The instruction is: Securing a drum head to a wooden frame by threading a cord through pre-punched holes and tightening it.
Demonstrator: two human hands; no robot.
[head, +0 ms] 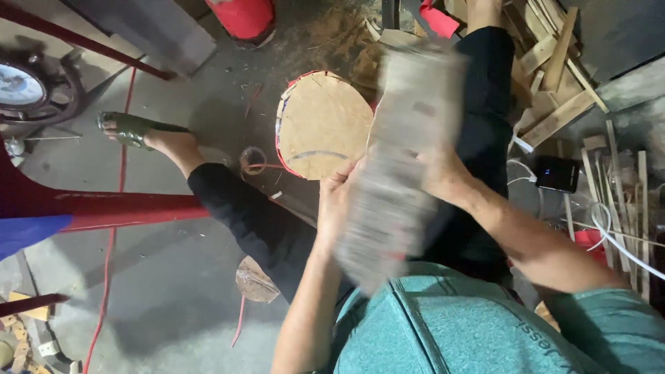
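Board (405, 152) motion-blurred, hands (336, 201) gripping edges

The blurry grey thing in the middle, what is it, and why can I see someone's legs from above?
The camera sits on a person's head and looks down, so you see their own legs, a green sandal and their teal shirt. There is no machine here, only two bare hands. The left hand and the right hand both hold a flat grey board, one on each side; it is blurred. On the concrete floor stand a round drum with a red rim, wood scraps and a small black box.
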